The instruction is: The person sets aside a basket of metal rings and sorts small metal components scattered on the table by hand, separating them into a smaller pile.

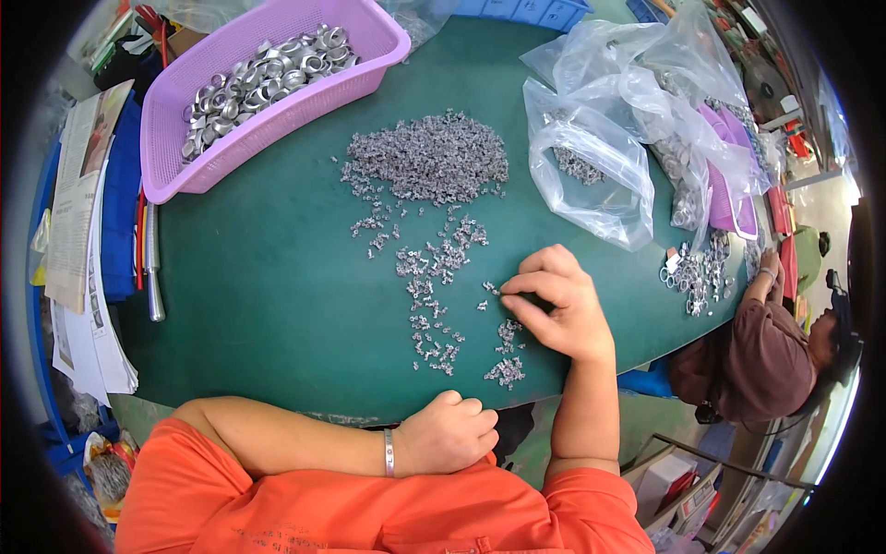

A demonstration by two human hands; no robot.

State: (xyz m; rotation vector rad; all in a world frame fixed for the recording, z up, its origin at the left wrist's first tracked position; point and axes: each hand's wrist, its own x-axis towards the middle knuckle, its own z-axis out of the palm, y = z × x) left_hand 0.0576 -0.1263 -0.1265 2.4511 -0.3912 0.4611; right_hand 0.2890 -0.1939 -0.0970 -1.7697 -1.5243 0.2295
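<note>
**Right hand (572, 309) at the small metal pieces (427, 157), left hand (448, 434) in a fist**

The green table (277, 314) spreads before you, its near edge curving past your body. Beyond its right end you have a co-worker (771, 355) in a brown top, one arm reaching onto the tabletop. At the far left stands a purple basket (277, 127), holding a heap of silvery metal rings (268, 83). Across from it, on the far right, lie crumpled clear plastic bags (591, 198), with more metal parts showing inside.

The small grey metal pieces are mostly in one broad pile at the middle of the table, away from you. A loose trail of them runs from the pile toward you, and a smaller cluster (505, 372) lies near the table edge, just below your right hand.

Your left hand is curled up close to your body; you cannot tell from here whether it encloses anything. A silvery bracelet (389, 452) circles that wrist. Your right thumb and forefinger nearly meet beside a tiny stray piece (489, 287); whether they grip it is too small to tell.
</note>
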